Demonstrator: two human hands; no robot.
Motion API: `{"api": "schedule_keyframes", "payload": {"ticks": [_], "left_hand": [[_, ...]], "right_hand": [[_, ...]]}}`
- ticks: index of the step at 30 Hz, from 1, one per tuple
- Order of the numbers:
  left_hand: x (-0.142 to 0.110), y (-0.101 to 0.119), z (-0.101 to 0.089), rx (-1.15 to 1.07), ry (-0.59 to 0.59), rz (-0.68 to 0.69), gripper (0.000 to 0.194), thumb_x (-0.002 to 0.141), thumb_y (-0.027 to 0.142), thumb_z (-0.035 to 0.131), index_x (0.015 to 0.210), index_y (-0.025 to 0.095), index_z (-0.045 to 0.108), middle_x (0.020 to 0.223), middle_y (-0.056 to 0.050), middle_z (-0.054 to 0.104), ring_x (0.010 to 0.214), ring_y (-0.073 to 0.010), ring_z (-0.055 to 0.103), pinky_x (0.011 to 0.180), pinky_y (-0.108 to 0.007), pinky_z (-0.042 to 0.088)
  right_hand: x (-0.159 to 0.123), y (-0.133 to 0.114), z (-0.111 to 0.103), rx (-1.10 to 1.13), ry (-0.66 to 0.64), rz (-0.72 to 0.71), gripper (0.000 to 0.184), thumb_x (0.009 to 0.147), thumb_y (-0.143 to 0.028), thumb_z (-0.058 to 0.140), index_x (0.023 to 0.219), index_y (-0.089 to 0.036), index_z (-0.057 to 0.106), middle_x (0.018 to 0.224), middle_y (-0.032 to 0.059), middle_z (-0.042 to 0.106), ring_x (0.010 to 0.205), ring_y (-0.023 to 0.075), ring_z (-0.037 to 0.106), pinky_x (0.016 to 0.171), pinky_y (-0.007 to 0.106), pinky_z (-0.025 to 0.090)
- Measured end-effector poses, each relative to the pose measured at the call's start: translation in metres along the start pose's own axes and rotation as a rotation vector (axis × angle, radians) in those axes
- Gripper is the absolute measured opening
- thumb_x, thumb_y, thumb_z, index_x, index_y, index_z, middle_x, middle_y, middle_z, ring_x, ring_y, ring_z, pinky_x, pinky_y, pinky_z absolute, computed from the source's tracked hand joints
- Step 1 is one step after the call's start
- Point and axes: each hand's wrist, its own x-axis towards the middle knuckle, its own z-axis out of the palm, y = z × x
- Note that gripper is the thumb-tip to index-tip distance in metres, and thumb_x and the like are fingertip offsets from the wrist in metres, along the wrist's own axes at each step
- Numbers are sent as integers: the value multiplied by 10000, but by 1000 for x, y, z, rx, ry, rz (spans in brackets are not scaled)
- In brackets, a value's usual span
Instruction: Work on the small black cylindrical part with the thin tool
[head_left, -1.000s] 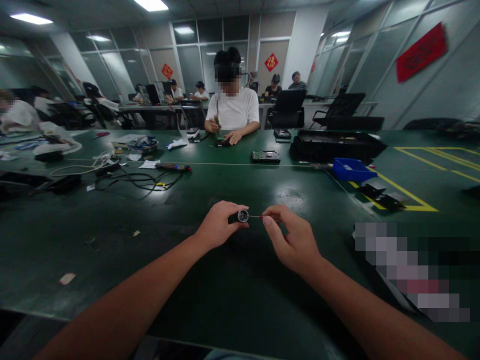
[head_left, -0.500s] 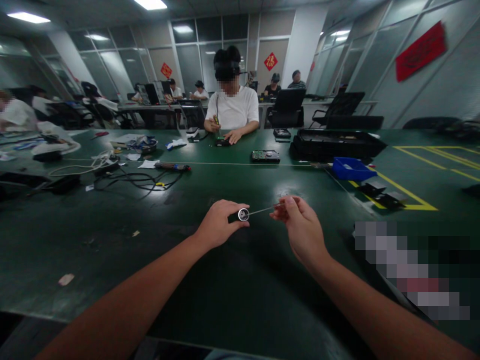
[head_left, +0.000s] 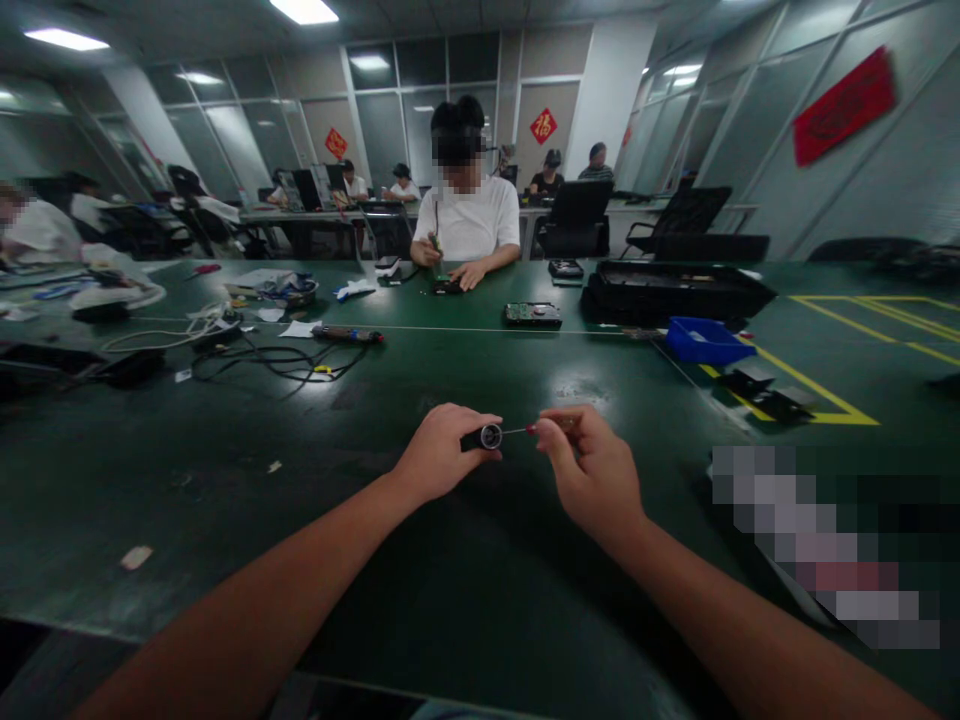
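Observation:
My left hand (head_left: 435, 455) is closed around a small dark round part (head_left: 491, 436) with a silver ring on its face, gripped between thumb and fingers. The face of the part is turned towards me, but its details are too small to make out. To the right, my right hand (head_left: 592, 455) grips a thin screwdriver (head_left: 532, 429) with a red section by the fingertips. Its slim metal shaft points left and its tip reaches the round part. My fingers hide most of the handle. Both hands are above the green tabletop (head_left: 360, 560).
A hard drive (head_left: 532, 315) lies ahead, with a long black tray (head_left: 675, 290) and a blue bin (head_left: 709, 341) to its right. Black cables (head_left: 285, 365) and an electric screwdriver (head_left: 349, 334) lie at left. A co-worker (head_left: 469, 220) sits opposite, handling a small device.
My right hand has shifted left and a little down, closer to the round part. Less of the screwdriver's shaft shows, and its red section has come into view. My left hand keeps its grip.

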Motion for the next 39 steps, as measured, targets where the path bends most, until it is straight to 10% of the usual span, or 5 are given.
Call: {"api": "schedule_keyframes", "payload": {"ticks": [11, 23, 39], "left_hand": [[1, -1, -1, 11, -3, -12, 394, 838, 282, 798, 1220, 258, 702, 1156, -32, 754, 1076, -238, 663, 955, -422, 478], [3, -5, 0, 56, 23, -16, 398, 849, 297, 793, 1231, 263, 689, 1193, -31, 741, 1116, -245, 647, 991, -442, 452], [3, -3, -1, 131, -38, -49, 421, 848, 346, 789, 1249, 271, 686, 1151, -32, 748, 1070, -246, 647, 963, -442, 440]], "right_hand": [[-1, -3, -5, -32, -128, -136, 193, 1010, -316, 468, 983, -213, 629, 850, 44, 708, 760, 187, 675, 695, 324, 493], [17, 33, 17, 868, 147, 618, 270, 868, -467, 669, 834, -200, 650, 740, 5, 623, 647, 146, 602, 667, 332, 584], [5, 13, 3, 142, 69, 49, 214, 1021, -371, 457, 994, -218, 604, 812, 25, 683, 747, 182, 671, 712, 337, 498]]}}
